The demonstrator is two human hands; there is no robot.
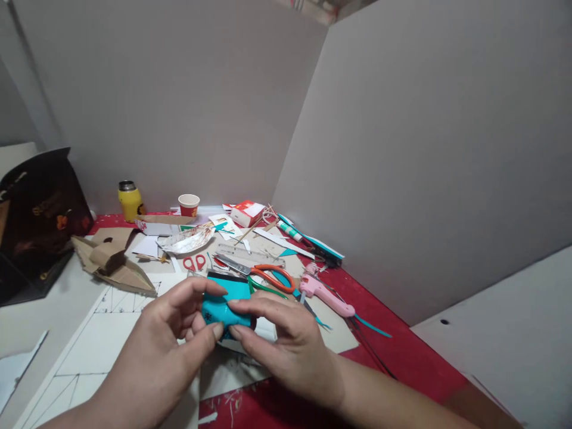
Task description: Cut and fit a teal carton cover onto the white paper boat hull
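Observation:
Both my hands grip a small curved piece of teal card (227, 292) with a black edge. My left hand (163, 342) pinches its left side, with thumb low and index finger on top. From the right, my right hand (292, 336) presses on its lower part with thumb and fingertips. The two thumbs nearly meet at the bottom, and the fingers cover part of the card. Just beyond the card lie scissors with orange handles (273, 278). A pink hot glue gun (328, 295) rests to the right of them.
A brown cardboard boat (107, 262) and a large sheet with drawn lines (84, 345) lie at left, near a dark bag (40, 232). Farther back stand a yellow bottle (130, 204) and a red paper cup (189, 205). A clear ruler (252, 256) lies among scraps. Grey panels enclose the table.

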